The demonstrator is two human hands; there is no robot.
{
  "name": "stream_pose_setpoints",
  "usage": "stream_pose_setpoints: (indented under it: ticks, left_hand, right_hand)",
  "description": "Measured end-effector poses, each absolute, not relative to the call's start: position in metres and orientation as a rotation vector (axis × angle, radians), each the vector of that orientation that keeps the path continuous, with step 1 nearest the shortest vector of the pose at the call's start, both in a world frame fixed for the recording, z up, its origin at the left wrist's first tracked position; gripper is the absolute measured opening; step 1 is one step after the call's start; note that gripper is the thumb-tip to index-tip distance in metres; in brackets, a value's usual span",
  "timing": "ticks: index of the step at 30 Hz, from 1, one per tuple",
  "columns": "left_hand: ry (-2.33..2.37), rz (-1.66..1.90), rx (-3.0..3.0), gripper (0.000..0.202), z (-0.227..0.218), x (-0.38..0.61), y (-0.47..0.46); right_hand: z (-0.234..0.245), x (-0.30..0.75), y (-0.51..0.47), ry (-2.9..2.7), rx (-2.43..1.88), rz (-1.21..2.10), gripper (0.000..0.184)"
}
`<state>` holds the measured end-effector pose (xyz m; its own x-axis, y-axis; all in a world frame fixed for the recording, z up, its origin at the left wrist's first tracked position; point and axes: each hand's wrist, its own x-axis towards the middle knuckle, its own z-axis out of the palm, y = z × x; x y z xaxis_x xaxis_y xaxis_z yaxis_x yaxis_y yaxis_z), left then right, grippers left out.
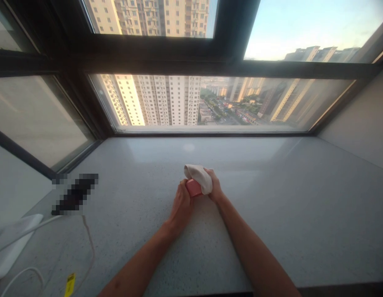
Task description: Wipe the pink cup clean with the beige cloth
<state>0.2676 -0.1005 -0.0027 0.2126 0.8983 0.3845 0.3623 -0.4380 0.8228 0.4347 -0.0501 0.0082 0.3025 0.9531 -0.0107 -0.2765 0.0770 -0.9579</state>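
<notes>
Both grips closed here! The left hand curls round a small pink rectangular block, while the right hand clamps a folded white cloth over its top, the cloth's long axis slanting from far left to near right. They're working above a speckled pale-grey stone window sill, with a pixelated dark object and a thin white cable off left, and a dark-framed window straight ahead.

A speckled stone sill meets dark-framed windows overlooking tall apartment towers.
</notes>
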Motion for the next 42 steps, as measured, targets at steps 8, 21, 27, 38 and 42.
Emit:
stream_pose_setpoints:
  ticks: [8,21,27,38,42]
  left_hand:
    - [1.158,1.22,1.878,0.032,-0.004,0.266,-0.102]
    - [1.107,1.247,1.892,0.036,-0.012,0.268,-0.097]
    - [1.049,1.236,1.936,0.038,-0.022,0.266,-0.09]
    - [1.112,1.239,1.903,0.034,0.001,0.27,-0.104]
    - [1.097,1.245,1.906,0.032,0.001,0.27,-0.104]
  right_hand:
    - [0.047,0.461,-0.059,-0.699,-1.003,1.114,0.046]
    - [0.087,0.415,-0.118,-1.857,-1.354,-0.105,0.069]
    - [0.068,0.372,-0.116,-2.198,-1.531,-0.169,0.056]
    - [0.066,0.424,-0.063,-1.522,-1.501,0.801,0.046]
    - [0.032,0.438,-0.057,-1.164,-1.233,1.058,0.05]
